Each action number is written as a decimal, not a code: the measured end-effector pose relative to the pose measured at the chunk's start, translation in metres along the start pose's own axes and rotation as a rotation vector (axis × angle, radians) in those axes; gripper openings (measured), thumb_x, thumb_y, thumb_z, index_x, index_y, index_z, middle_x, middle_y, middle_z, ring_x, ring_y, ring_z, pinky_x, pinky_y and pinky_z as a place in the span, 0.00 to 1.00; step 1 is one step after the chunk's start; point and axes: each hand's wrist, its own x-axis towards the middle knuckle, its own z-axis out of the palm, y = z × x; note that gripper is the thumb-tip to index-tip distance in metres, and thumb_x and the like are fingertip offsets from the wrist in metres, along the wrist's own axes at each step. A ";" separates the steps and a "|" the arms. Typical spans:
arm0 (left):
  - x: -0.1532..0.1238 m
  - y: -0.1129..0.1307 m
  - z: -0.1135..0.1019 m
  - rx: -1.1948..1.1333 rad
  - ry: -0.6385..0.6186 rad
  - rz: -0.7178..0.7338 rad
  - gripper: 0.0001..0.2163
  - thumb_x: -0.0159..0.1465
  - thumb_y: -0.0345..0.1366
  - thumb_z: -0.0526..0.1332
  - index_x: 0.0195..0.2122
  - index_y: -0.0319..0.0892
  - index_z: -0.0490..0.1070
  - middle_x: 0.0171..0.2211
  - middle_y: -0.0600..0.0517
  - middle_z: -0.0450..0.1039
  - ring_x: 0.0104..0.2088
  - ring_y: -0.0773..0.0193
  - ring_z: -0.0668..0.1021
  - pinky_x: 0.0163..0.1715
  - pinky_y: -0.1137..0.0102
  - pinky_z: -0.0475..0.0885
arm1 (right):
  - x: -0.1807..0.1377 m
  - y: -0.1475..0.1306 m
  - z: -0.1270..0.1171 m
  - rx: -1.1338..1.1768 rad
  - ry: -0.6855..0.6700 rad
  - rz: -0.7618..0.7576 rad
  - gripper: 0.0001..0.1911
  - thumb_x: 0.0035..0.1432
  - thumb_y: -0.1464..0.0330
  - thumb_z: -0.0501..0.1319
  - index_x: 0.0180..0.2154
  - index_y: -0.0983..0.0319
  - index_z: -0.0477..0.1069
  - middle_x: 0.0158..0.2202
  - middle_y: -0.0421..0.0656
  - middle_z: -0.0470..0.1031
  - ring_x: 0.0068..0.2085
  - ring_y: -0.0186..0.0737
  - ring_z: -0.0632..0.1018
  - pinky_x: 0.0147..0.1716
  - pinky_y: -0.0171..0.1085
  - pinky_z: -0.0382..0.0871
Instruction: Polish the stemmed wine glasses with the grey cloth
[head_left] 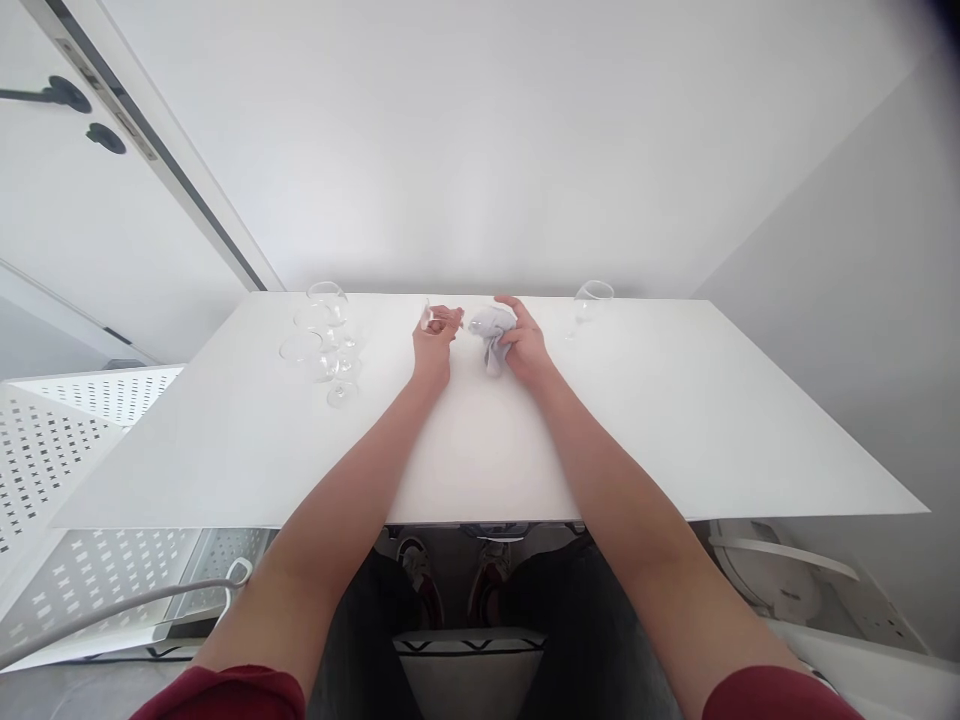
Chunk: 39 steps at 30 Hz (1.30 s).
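A clear glass (430, 317) is pinched in the closed left hand (433, 348), and a grey cloth (491, 330) is clutched against it by the right hand (527, 347).

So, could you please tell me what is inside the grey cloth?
The stem of a wine glass enters it from the left hand; the bowl is hidden by the grey cloth.

Both arms stretch forward, left hand (433, 340) pinching, right hand (525, 345) curled closed.

White table (675, 420), pale grey cloth (491, 330), clear colourless glass (429, 317), dark red sleeves (225, 695), white panel (45, 460) patterned with rows of small dark slots, black door handle (52, 95), dark grey trousers (360, 640)
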 end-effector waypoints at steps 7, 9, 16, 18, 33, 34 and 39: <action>0.003 -0.003 -0.003 -0.020 0.036 -0.012 0.19 0.52 0.49 0.77 0.32 0.43 0.72 0.36 0.51 0.76 0.40 0.64 0.78 0.35 0.70 0.66 | 0.000 0.005 0.001 -0.081 -0.114 0.068 0.38 0.37 0.74 0.58 0.54 0.54 0.69 0.33 0.37 0.74 0.31 0.37 0.72 0.28 0.34 0.63; 0.004 -0.005 -0.004 -0.008 0.068 -0.045 0.18 0.53 0.49 0.76 0.33 0.44 0.73 0.37 0.51 0.77 0.39 0.65 0.77 0.34 0.71 0.65 | 0.001 0.005 0.001 -0.050 -0.067 0.043 0.35 0.36 0.74 0.58 0.51 0.55 0.70 0.32 0.38 0.73 0.31 0.36 0.71 0.27 0.34 0.62; 0.001 -0.002 -0.002 0.010 -0.035 -0.034 0.17 0.51 0.45 0.78 0.34 0.44 0.74 0.35 0.51 0.77 0.38 0.65 0.78 0.34 0.71 0.66 | -0.003 0.002 0.003 -0.075 0.020 0.048 0.44 0.36 0.75 0.57 0.60 0.52 0.64 0.30 0.36 0.71 0.31 0.37 0.71 0.28 0.34 0.63; 0.003 -0.001 -0.003 -0.040 0.056 -0.064 0.18 0.52 0.47 0.77 0.33 0.44 0.73 0.37 0.50 0.77 0.39 0.65 0.78 0.34 0.71 0.66 | -0.003 0.002 0.005 -0.082 -0.067 0.095 0.45 0.36 0.75 0.58 0.61 0.53 0.64 0.29 0.36 0.71 0.29 0.37 0.70 0.28 0.35 0.63; 0.000 0.003 -0.003 -0.005 -0.044 -0.066 0.19 0.51 0.47 0.77 0.34 0.44 0.72 0.38 0.50 0.76 0.38 0.66 0.77 0.26 0.73 0.62 | -0.001 -0.001 -0.001 -0.035 -0.014 0.027 0.44 0.37 0.74 0.57 0.60 0.53 0.68 0.33 0.37 0.74 0.32 0.36 0.73 0.29 0.34 0.66; 0.000 0.002 -0.002 0.019 -0.079 -0.049 0.18 0.52 0.47 0.77 0.33 0.44 0.72 0.38 0.50 0.76 0.36 0.67 0.76 0.26 0.73 0.61 | -0.001 -0.002 0.000 -0.040 0.031 0.013 0.45 0.37 0.74 0.57 0.61 0.52 0.67 0.33 0.37 0.74 0.33 0.37 0.73 0.29 0.34 0.66; 0.003 0.000 -0.005 0.002 -0.004 -0.043 0.18 0.52 0.45 0.77 0.32 0.45 0.71 0.34 0.52 0.73 0.35 0.67 0.76 0.27 0.73 0.63 | -0.004 -0.002 0.004 -0.104 -0.038 0.088 0.47 0.36 0.75 0.56 0.63 0.52 0.67 0.32 0.37 0.74 0.31 0.37 0.72 0.27 0.34 0.65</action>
